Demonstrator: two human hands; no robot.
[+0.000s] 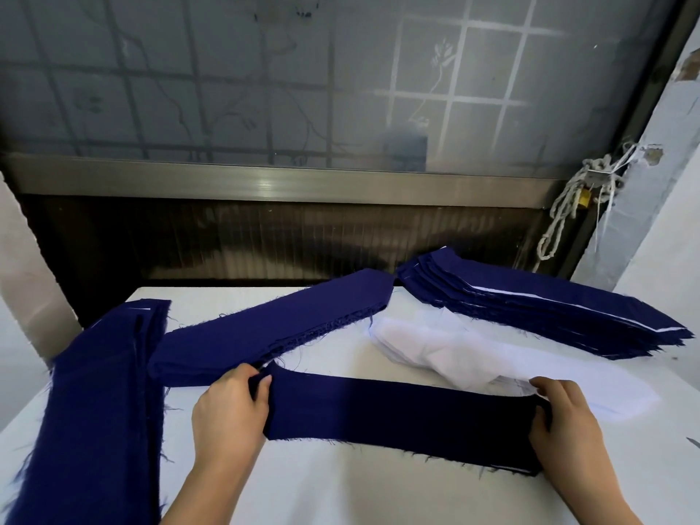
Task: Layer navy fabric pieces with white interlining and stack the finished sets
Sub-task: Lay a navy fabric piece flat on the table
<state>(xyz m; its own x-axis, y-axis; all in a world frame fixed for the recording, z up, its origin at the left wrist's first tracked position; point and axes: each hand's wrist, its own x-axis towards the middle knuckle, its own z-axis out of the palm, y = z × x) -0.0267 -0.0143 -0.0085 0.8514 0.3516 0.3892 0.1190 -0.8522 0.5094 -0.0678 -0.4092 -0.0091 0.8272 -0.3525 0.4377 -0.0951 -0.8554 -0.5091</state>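
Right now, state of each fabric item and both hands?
navy strip: flat on table, held at both ends
left hand: grips its left end
right hand: grips its right end
white interlining: rumpled pile behind strip
layered stack: fanned, white edges showing
centre navy pile: stacked, frayed edge
left navy pile: stacked, untouched

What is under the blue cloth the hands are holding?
A thin white edge seems to peek out beneath the navy strip near the right hand, above the white table. How far it runs is covered.

No legible text, labels, brands or numbers, none on the navy woven fabric strips [401, 418], thin white interlining sheets [447, 350], frosted patterned window pane [265, 89], white table top [341, 490]
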